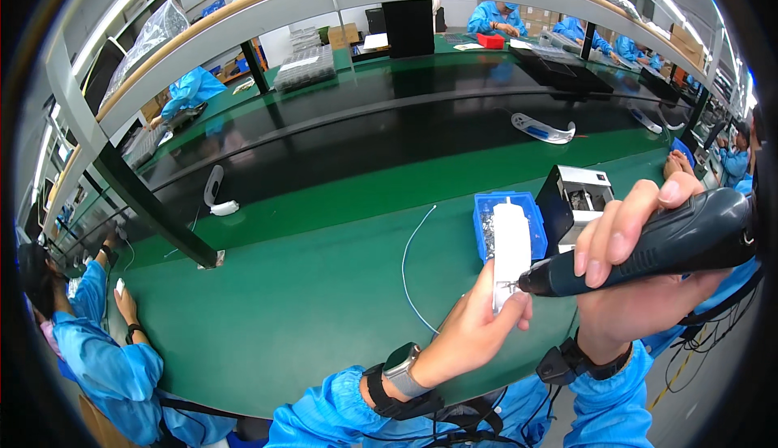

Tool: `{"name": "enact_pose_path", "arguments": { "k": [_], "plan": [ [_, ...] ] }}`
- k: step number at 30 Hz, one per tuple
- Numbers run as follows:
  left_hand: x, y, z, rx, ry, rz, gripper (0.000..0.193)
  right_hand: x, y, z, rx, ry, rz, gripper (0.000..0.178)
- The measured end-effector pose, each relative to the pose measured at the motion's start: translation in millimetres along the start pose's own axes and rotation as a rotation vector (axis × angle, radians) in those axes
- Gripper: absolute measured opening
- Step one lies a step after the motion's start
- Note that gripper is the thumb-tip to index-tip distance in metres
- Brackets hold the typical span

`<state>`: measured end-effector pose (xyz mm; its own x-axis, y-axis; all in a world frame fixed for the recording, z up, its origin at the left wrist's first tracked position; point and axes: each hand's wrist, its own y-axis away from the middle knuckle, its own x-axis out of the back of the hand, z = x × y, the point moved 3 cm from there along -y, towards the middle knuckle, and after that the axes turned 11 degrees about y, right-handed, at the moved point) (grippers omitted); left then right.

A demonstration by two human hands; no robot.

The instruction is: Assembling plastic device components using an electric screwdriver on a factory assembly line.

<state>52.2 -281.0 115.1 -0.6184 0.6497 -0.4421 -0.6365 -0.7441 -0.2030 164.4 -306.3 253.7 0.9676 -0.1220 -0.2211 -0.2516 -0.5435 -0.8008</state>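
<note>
My left hand [474, 322] grips a white plastic housing [511, 241], long and narrow, holding it upright above the green bench. A dark electric screwdriver [648, 245] lies in my right hand [640, 237], its body tilted sideways. The screwdriver's tip meets the lower end of the housing, close to my left thumb. Behind the housing stands a blue bin [535, 225] of small metal parts, partly hidden by it. Beside the bin is a black and silver box-shaped device [579, 197], probably a screw feeder. A thin pale cable [405, 274] curves over the bench to my left wrist.
A dark conveyor belt [365, 124] runs across beyond the green bench [267, 326]. White curved parts [543, 128] lie along it, another [217, 192] at left. A shelf frame [154, 205] stands at left. Co-workers in blue sit left [105, 351] and across the line.
</note>
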Motion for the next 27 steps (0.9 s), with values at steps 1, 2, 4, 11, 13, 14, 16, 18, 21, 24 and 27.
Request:
{"name": "enact_pose_path", "arguments": {
  "k": [1, 2, 4, 11, 13, 14, 16, 18, 21, 24, 27],
  "plan": [
    [0, 0, -1, 0.002, 0.003, 0.003, 0.035, -6, -2, 1, 0.002, -0.007, -0.069, 0.059],
    [1, 0, -1, -0.002, 0.000, 0.008, 0.036, -11, -4, 0, 0.005, -0.014, -0.139, 0.061],
    [1, -1, 0, -0.007, -0.001, 0.014, 0.036, -17, -10, 2, -0.044, -0.007, -0.240, 0.065],
    [0, -1, -1, 0.069, 0.043, -0.008, 0.043, -19, -14, 15, -0.114, -0.052, -0.204, 0.068],
    [-1, 0, -1, 0.061, 0.039, -0.024, 0.044, -19, -15, 16, -0.077, -0.083, -0.250, 0.069],
    [0, 0, 1, 0.050, 0.041, -0.021, 0.044, -20, -16, 17, -0.086, -0.092, -0.236, 0.069],
    [3, 1, 2, 0.032, 0.030, -0.012, 0.044, -21, -16, 18, -0.105, -0.117, -0.211, 0.069],
    [9, 2, 3, 0.013, 0.108, -0.015, 0.040, -26, -17, 22, -0.125, -0.152, -0.192, 0.069],
    [15, -2, 10, 0.090, 0.130, -0.009, 0.031, 5, -23, 7, -0.030, -0.009, -0.085, 0.065],
    [57, -32, 26, -0.101, -0.035, 0.134, 0.026, 42, -28, 16, -0.072, 0.191, 0.103, 0.068],
    [137, -78, 45, -0.381, -0.394, 0.346, 0.021, 72, -21, 57, -0.075, 0.625, 0.109, 0.053]
  ]
}}
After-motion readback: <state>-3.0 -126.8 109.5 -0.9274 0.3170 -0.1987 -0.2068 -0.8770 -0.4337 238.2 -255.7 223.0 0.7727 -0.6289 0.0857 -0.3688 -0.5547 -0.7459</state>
